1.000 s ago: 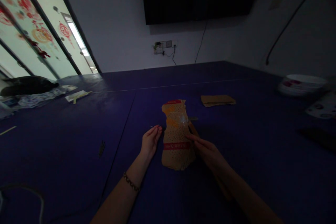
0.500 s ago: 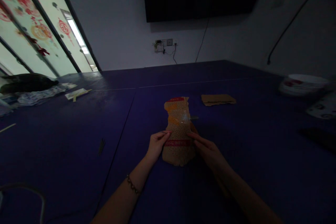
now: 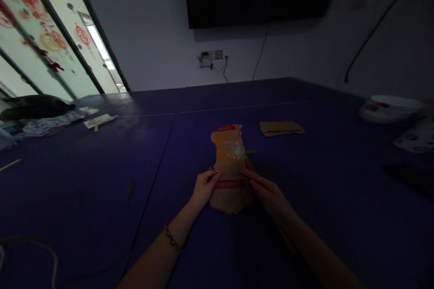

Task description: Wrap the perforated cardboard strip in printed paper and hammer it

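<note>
A torn piece of brown cardboard point(image 3: 231, 194) with red bands, small dark dots and shiny clear tape lies upright in view between my hands. My left hand point(image 3: 204, 186) pinches its left edge between thumb and fingers. A tiny dark tip shows above those fingers, too small to name. My right hand point(image 3: 267, 192) grips the opposite edge, its fingers reaching onto the dotted face and its thumb hidden. Under that hand, another brown strip shows in part, mostly covered. A small flat greyish piece point(image 3: 250, 151) sticks out just right of the cardboard.
Another torn cardboard piece point(image 3: 282, 128) lies beyond my right hand on the purple table point(image 3: 190, 144). Thin dark sticks point(image 3: 131, 188) lie to the left. A white bowl point(image 3: 389, 109) and a dark flat object point(image 3: 408, 178) are at right. A pale cable point(image 3: 40, 244) curves at lower left.
My left hand has shifted slightly to the right and its fingers have turned a little, with the dark tip now showing more. The cardboard stays nearly in place; my right hand looks unchanged.
</note>
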### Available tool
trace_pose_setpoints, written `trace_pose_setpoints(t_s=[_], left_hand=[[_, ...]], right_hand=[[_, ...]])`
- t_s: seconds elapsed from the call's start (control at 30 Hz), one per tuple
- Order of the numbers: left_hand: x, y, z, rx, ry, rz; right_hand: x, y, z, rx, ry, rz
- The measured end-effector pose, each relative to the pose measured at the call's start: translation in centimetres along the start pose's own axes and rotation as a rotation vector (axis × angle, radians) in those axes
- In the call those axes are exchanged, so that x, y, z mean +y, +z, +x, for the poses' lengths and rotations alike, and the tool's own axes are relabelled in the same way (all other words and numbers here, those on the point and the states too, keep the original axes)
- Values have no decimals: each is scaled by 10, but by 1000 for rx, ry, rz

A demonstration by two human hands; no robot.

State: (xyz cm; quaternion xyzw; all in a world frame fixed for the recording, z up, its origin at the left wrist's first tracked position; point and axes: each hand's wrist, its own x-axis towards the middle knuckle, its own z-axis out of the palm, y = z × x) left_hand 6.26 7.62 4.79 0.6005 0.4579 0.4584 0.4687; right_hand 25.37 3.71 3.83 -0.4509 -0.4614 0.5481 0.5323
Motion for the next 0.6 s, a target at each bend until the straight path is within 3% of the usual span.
trace_pose_setpoints(t_s=[0.6], left_hand=[[2, -1, -2, 3, 43, 61]], right_hand=[[5, -1, 2, -13, 3, -4]])
